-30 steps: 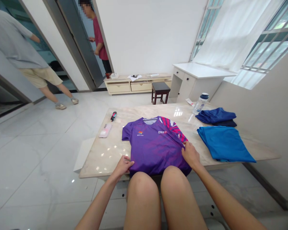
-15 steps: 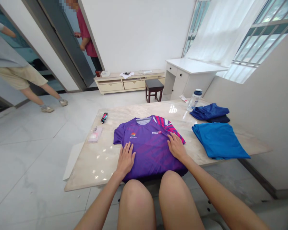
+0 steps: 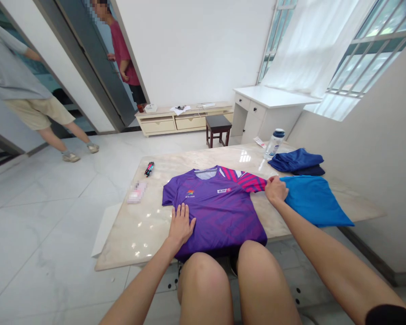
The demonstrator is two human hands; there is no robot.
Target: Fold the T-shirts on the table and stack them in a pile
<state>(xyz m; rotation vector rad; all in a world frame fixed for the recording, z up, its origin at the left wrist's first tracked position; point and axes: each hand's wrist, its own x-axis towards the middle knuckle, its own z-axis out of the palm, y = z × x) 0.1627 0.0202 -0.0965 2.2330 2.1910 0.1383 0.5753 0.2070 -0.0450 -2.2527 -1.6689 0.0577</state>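
Purple jersey (image 3: 219, 212) lies spread flat, front up, on the marble table (image 3: 135, 239), with no fold in it. We have our left hand (image 3: 181, 225) pressed open on its body and our right hand (image 3: 275, 189) pinched on the striped sleeve end (image 3: 257, 183), hands well apart. Right of the jersey, a blue shirt (image 3: 314, 201) and, beyond it, a navy pile (image 3: 296, 161) already lie folded; only the jersey looks left.

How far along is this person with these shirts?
Done: the bright blue shirt and the dark blue pile on the right look neatly folded. In hand: the purple jersey lies spread flat, with the left hand pressed on its front and the right hand at its sleeve. Left: that jersey is still unfolded, its sleeves out.
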